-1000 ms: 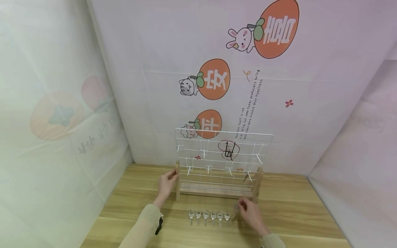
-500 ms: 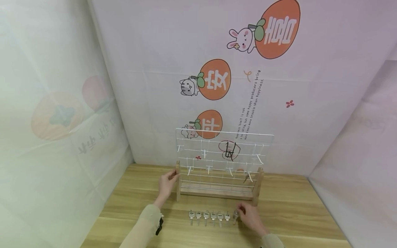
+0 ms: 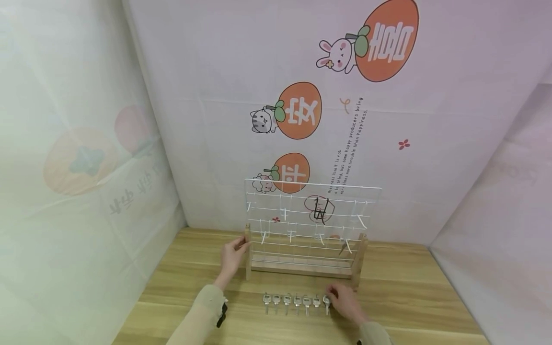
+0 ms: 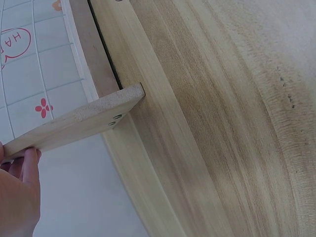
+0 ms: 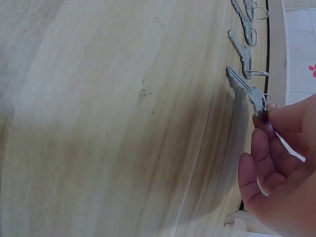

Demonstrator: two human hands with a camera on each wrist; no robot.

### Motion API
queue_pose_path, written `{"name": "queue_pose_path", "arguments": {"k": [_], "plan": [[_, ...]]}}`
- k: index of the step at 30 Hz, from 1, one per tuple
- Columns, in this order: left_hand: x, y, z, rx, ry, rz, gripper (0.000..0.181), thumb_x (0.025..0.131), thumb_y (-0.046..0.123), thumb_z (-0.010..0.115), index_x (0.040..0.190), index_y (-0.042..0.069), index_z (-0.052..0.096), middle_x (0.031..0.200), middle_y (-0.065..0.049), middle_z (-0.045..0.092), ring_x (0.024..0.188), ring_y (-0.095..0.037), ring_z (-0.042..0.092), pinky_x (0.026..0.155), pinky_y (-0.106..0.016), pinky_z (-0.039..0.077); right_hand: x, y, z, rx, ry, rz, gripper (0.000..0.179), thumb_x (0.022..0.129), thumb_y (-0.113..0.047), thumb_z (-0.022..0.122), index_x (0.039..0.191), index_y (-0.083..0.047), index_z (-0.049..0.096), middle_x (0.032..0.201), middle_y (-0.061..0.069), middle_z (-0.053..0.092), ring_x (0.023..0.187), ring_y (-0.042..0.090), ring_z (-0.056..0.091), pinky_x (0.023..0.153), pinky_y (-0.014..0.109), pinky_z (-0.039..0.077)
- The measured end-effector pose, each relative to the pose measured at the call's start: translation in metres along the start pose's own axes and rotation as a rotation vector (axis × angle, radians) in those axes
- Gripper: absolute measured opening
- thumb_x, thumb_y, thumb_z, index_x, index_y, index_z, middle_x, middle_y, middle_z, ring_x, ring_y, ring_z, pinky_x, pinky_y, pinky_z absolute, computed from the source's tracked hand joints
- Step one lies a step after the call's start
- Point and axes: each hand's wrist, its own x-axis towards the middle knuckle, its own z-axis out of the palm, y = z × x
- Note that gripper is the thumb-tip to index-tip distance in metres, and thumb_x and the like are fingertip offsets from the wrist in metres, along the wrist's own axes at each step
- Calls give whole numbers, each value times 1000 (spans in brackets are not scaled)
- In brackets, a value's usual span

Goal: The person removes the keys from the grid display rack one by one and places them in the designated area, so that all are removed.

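Note:
Silver keys with small rings lie in a row on the wooden tabletop; one row key (image 3: 297, 302) is near its middle. At the row's right end my right hand (image 3: 346, 301) pinches a key (image 3: 326, 303). The right wrist view has thumb and forefinger at that key's (image 5: 244, 84) head, its blade pointing away from the hand (image 5: 286, 163). Behind the row stands a white wire-grid rack (image 3: 302, 224) with wooden side posts and several hooks. My left hand (image 3: 232, 256) grips its left post (image 3: 248, 258); in the left wrist view, fingers hold the post's (image 4: 79, 121) end.
A black wire piece (image 3: 320, 209) sits on the upper grid. Something small and dark, like a key (image 3: 343, 247), hangs near the right post (image 3: 358, 263). Printed white cloth (image 3: 207, 143) walls in the table (image 3: 409, 282) at the back and both sides.
My right hand has moved slightly left, bringing the pinched key to the right end of the row, where it shows clearly now. My left hand stays on the post.

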Motion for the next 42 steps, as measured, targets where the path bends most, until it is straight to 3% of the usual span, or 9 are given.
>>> {"name": "queue_pose_path", "arguments": {"k": [5,8,18,33,42], "plan": [[2,0,1,9,-17,-88,33,89,9,72,118,-5,67,116,-25,70,102,-38,72,83,-35,64,1,3,3,-8,-21,-11,4,86,-2,69,84,-5,66,77,-2,66,69,2,54,60,18,49],[3,-1,1,14,-20,-101,33,89,10,72,118,-6,67,117,-25,70,103,-38,72,83,-33,64,2,6,5,-16,-43,-12,5,87,-4,69,82,-5,66,76,-3,65,68,0,52,58,17,47],[3,3,0,23,-18,-83,33,90,10,72,118,-6,67,116,-25,70,101,-38,72,81,-34,64,5,8,7,-37,-42,-58,8,86,-1,69,81,-7,66,75,-3,66,68,-1,52,59,18,47],[3,2,-1,18,-26,-98,34,90,12,72,118,-5,67,117,-25,70,103,-37,72,82,-35,64,3,8,7,-33,-67,-38,7,87,-5,70,82,-7,66,76,-4,65,69,0,52,59,17,47],[3,0,0,12,-20,-95,34,89,10,73,118,-5,67,116,-25,70,101,-38,72,82,-33,64,2,7,9,-40,-32,-40,10,83,-1,72,83,-9,67,78,-4,66,71,2,54,62,18,48]]}}
